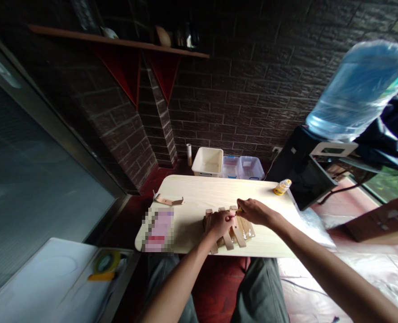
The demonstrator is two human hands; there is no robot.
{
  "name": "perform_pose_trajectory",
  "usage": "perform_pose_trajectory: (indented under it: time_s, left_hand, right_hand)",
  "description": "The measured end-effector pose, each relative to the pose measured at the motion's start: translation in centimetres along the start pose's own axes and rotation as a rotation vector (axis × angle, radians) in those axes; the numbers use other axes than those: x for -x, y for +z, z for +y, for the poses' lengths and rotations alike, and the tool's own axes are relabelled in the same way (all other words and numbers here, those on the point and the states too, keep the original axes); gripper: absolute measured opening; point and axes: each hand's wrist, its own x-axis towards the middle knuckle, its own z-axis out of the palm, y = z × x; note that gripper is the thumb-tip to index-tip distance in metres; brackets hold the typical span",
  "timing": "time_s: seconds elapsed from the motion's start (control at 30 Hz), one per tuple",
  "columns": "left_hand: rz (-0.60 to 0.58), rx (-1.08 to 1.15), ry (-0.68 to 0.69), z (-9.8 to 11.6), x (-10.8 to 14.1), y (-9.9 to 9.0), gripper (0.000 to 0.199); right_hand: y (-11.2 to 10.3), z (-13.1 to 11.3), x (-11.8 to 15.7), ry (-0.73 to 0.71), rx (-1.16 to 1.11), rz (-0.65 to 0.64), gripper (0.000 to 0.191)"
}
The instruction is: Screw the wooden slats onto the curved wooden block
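Several wooden slats (238, 236) lie side by side, at a slant, across a block-like bundle in clear plastic (249, 228) near the table's front edge. My left hand (220, 222) rests over the slats, its fingers closed at the tip of a tool; what they pinch is too small to tell. My right hand (251, 211) is wrapped round the yellow handle of a screwdriver (239, 210), which points left toward my left fingertips. A curved wooden piece with upturned ends (168, 201) lies apart at the table's back left.
On the pale table (199, 190) stand a yellow-and-clear bottle (282, 187) at the back right and a pixelated pink item (159, 229) at the left. Bins (208, 161) sit behind it. A water dispenser (303, 157) and a cardboard box (383, 222) are to the right.
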Motion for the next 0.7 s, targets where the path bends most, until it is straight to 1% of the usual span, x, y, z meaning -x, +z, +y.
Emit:
perform_pose_trajectory:
  time_s: [0.2, 0.4, 0.57, 0.7]
  left_hand:
    - [-0.001, -0.026, -0.012, 0.2, 0.1, -0.2, 0.031]
    - [0.03, -0.031, 0.008, 0.2, 0.0, 0.0, 0.028]
    - [0.034, 0.013, 0.004, 0.3, 0.2, 0.0, 0.029]
    - [0.012, 0.007, -0.022, 0.3, 0.2, 0.1, 0.029]
  right_hand:
    - [0.3, 0.4, -0.1, 0.026, -0.01, 0.004, 0.025]
    - [0.4, 0.0, 0.2, 0.087, 0.006, 0.015, 0.027]
    - [-0.6, -0.3, 0.6, 0.011, -0.012, 0.002, 0.028]
    - [-0.8, -0.4, 0.8, -0.042, -0.004, 0.038, 0.023]
